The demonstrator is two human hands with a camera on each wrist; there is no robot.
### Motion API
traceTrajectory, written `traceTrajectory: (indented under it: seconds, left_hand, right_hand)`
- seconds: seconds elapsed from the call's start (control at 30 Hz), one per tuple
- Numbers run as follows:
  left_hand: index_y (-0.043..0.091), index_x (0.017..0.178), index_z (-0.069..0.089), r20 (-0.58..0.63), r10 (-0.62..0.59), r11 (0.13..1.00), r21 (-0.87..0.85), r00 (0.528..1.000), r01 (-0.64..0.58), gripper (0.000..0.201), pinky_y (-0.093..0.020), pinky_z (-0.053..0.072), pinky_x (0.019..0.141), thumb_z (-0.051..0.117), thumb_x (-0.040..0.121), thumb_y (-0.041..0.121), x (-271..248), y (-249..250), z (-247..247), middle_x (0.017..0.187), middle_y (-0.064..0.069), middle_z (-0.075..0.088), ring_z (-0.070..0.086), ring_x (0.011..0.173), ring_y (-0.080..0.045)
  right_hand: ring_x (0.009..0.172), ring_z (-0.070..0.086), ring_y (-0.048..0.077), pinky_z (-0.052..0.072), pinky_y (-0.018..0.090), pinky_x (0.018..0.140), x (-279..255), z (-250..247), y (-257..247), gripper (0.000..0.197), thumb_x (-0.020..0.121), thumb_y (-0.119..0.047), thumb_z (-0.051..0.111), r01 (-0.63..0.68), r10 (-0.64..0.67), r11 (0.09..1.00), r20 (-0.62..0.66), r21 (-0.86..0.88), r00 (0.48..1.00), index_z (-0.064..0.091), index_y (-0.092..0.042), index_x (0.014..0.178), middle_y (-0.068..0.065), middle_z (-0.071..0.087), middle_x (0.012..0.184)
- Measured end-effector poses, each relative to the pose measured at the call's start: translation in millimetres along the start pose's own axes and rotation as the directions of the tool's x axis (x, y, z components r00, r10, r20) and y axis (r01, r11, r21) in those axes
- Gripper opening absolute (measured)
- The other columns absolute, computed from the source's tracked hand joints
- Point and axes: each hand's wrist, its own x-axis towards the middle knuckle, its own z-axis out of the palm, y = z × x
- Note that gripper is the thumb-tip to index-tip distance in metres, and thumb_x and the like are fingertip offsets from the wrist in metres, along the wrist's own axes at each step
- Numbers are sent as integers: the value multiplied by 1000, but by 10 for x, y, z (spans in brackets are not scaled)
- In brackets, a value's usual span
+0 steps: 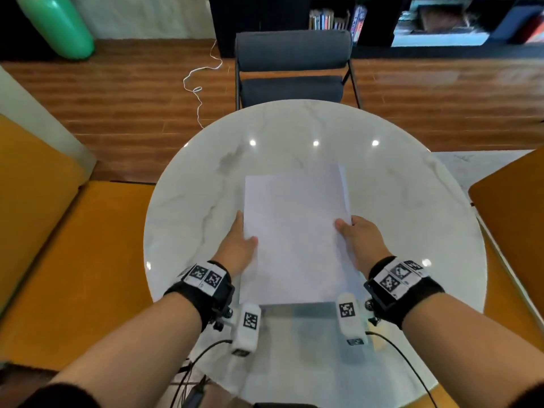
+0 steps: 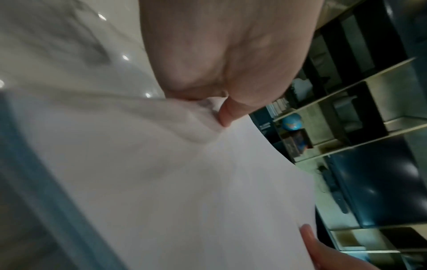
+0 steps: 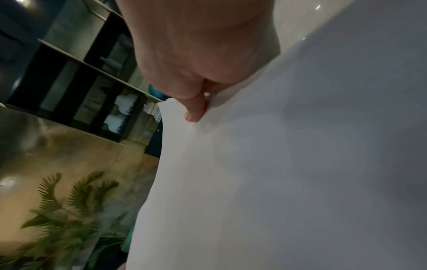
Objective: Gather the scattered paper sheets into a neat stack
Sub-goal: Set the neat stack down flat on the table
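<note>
A bundle of white paper sheets (image 1: 294,237) hangs above the round marble table (image 1: 206,178), held by both side edges. My left hand (image 1: 240,240) pinches the left edge, thumb on top and fingers beneath. My right hand (image 1: 351,234) pinches the right edge the same way. One sheet (image 1: 326,175) juts out at the far right corner, askew from the others. In the left wrist view the paper sheets (image 2: 184,182) buckle slightly under my thumb (image 2: 227,115). In the right wrist view a fingertip (image 3: 196,111) presses the paper sheets (image 3: 277,164) near their edge.
A dark grey chair (image 1: 294,69) stands at the table's far side. Orange seats flank it on the left (image 1: 67,245) and right (image 1: 512,207). A white cable (image 1: 200,83) trails on the wooden floor. Black shelving (image 1: 382,16) lines the back wall.
</note>
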Motion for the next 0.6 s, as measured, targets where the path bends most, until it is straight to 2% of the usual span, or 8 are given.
traceTrajectory:
  seconds: [0.1,0.2,0.27,0.33,0.37,0.47,0.53,0.6]
  left_hand:
    - [23,151,4,-91,17,996,93,996,-9,69,-19,22,102,41,95,9,137,-31,69,157,-4,26,33,139,-24]
    - [23,152,-3,-103,32,971,239,994,-6,70,-28,28,106,40,97,15,215,-95,172,153,-13,29,37,135,-30]
    - [21,152,-4,-119,68,947,319,991,-27,71,-32,33,103,40,97,16,248,-142,235,144,-16,34,43,127,-32]
    - [19,152,0,-175,93,937,349,980,-27,71,-34,34,104,43,95,17,260,-174,267,142,-15,33,43,126,-32]
    - [17,152,2,-206,105,939,342,973,-29,72,-35,31,107,45,94,18,262,-190,274,145,-15,30,38,131,-31]
    - [12,151,-1,-224,156,952,293,962,-86,75,-32,15,118,47,95,22,273,-204,287,159,-11,12,16,146,-25]
    - [10,151,-4,-192,158,959,263,969,-105,73,-29,9,119,44,96,24,290,-193,311,162,-8,4,9,148,-22]
    - [8,150,-4,-156,162,953,281,974,-114,71,-25,5,116,40,98,24,299,-181,353,162,-8,0,7,149,-21]
  right_hand:
    - [77,55,27,42,30,68,185,161,20,24,93,-26,53,-6,5,994,-11,-105,1000,58,-5,83,12,59,82]
    - [98,56,31,34,28,75,282,251,66,31,95,-26,49,-59,51,971,-39,-232,998,57,2,106,16,57,101]
    - [110,55,32,36,28,79,276,295,107,39,94,-26,49,-88,66,946,-82,-311,994,51,1,123,15,56,119]
    - [117,52,34,43,36,89,256,330,157,48,90,-25,54,-50,-16,902,-148,-429,989,43,-6,133,16,51,129]
    - [122,47,35,41,41,98,234,342,179,57,88,-25,56,-25,-67,880,-176,-474,982,37,-8,139,16,46,135]
    - [143,22,28,21,40,117,166,372,196,75,89,-21,55,60,-134,919,-166,-390,977,13,-11,151,11,22,155]
    - [148,11,19,12,33,120,126,405,217,74,92,-18,50,87,-121,957,-105,-277,987,7,-12,152,4,11,161]
    - [148,9,16,9,28,117,104,430,240,73,93,-17,48,99,-119,960,-61,-261,991,7,-13,152,1,8,161]
